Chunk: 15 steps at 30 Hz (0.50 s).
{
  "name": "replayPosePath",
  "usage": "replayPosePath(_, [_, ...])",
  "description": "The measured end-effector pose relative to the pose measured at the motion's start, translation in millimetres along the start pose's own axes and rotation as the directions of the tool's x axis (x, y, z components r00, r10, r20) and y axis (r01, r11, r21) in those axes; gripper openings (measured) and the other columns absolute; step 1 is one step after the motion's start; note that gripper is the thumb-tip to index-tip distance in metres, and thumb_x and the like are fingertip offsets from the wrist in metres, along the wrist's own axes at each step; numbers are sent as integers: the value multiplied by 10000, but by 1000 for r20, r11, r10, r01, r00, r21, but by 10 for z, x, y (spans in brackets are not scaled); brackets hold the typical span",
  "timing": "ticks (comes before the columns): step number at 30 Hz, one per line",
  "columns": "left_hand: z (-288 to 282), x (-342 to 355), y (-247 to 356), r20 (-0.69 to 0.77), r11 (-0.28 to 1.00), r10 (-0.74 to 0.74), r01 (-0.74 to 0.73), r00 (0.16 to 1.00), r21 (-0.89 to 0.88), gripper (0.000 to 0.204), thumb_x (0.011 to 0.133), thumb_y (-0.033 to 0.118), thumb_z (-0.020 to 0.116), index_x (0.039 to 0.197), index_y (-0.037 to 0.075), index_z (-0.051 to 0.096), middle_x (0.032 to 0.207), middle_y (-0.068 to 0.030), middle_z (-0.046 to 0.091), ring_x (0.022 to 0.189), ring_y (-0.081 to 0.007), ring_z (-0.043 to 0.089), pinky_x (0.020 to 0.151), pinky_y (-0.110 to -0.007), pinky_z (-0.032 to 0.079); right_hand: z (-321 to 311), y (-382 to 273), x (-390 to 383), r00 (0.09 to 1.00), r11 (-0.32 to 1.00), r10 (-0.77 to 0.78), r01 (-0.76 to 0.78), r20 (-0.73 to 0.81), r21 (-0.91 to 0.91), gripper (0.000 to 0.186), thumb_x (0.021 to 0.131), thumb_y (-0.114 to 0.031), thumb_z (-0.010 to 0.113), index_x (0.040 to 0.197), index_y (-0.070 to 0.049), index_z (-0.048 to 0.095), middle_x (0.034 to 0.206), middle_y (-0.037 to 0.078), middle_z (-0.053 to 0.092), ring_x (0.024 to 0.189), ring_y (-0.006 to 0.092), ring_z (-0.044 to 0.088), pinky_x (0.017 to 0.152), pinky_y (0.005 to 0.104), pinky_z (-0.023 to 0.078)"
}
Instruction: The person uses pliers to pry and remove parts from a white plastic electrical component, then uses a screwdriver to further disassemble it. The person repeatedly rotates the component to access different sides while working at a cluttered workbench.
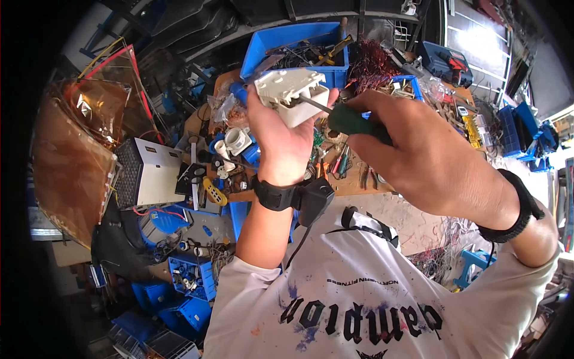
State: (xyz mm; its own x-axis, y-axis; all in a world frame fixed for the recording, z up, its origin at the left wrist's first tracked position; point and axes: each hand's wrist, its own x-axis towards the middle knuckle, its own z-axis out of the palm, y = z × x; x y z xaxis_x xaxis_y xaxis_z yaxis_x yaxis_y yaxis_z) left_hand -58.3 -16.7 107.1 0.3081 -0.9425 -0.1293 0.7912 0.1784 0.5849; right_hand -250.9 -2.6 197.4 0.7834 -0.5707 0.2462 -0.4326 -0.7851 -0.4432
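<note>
A white plastic box (299,111) with a lid-like part (281,81) on it is held up in my left hand (278,140), whose fingers wrap around its lower side and end. My right hand (418,155) is closed on the dark green handle of a screwdriver (353,121). Its metal shaft reaches into the box near the edge of the lid-like part; the tip is hidden. Both hands are raised above the cluttered wooden bench.
On the bench (356,188) are pliers (364,176), PVC fittings (238,140), a blue crate (260,45) of tools and a tangle of red wire (373,63). An open drill case (448,63) sits back right. At left are amber sheets (72,173) and blue bins (191,278).
</note>
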Motion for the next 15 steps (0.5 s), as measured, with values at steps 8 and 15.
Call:
replayPosePath(8, [95,-67,-92,-20,999,40,-40,999,13,508,1033,457,290,1091,57,598,1010,-123,692,956,-287,671,881,-422,528,110,37,110,999,984,-3,11,-46,178,167,819,-105,622,863,55,634,791,256,590,759,420,612,678,457,499])
replayPosePath(15, [-40,-9,-129,-48,997,-42,39,998,-62,526,1036,480,282,1130,66,592,1093,-130,673,1025,-297,646,904,-451,509,156,88,154,962,919,273,-266,19,289,300,867,-147,632,1036,96,588,716,223,616,665,310,612,635,397,479])
